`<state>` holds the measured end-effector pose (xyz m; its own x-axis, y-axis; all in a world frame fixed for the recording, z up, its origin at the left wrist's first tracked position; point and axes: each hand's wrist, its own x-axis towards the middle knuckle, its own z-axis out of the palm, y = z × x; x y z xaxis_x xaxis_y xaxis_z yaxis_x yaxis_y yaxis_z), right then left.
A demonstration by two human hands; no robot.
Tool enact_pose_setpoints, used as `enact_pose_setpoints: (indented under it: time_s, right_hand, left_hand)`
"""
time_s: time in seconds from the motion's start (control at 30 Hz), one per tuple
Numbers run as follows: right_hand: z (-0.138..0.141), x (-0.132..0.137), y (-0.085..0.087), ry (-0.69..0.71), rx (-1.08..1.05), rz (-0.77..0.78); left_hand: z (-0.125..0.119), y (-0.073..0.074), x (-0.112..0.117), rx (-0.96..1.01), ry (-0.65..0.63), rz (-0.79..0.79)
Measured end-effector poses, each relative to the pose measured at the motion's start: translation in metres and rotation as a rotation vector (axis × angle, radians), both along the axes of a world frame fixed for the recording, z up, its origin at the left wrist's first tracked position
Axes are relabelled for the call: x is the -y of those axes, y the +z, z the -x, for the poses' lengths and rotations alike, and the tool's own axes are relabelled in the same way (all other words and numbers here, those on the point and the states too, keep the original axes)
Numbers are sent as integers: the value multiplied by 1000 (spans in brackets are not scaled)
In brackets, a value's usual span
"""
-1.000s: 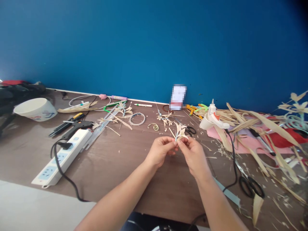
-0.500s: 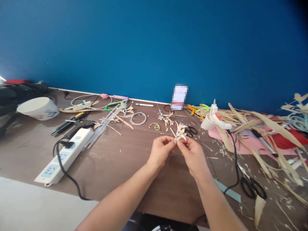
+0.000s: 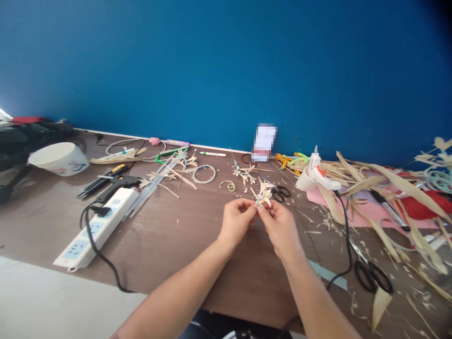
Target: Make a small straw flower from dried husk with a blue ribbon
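Observation:
Above the middle of a brown table (image 3: 169,235), my left hand (image 3: 237,220) and my right hand (image 3: 281,227) meet fingertip to fingertip. Both pinch the base of a small pale straw flower (image 3: 263,193), whose thin petals fan upward just over my fingers. Just behind the flower lie small black scissors (image 3: 281,192) and a few more straw flowers (image 3: 246,174).
A white power strip (image 3: 97,227) with a black cable lies at left, beside a black glue gun (image 3: 115,184) and a white bowl (image 3: 58,158). A white glue gun (image 3: 317,172) stands in a cup at right, amid dried leaf strips (image 3: 388,181). Large black scissors (image 3: 372,273) lie near the right edge.
Both hands stay pinched on the straw flower; they have only shifted slightly, and the view has drifted a little.

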<state>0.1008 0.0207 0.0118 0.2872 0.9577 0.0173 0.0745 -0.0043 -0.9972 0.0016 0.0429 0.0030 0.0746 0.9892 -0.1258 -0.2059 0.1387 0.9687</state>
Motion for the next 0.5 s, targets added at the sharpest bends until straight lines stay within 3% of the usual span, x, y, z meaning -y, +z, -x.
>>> enact_pose_setpoints:
  time_s: [0.3,0.5]
  right_hand:
    - [-3,-2,-4,48,65,-19]
    - [-5,-3,-11,-9,138,-19]
  left_hand:
    - [-3,1,2,-72,23,-49]
    - [-4,0,3,-117,35,-89]
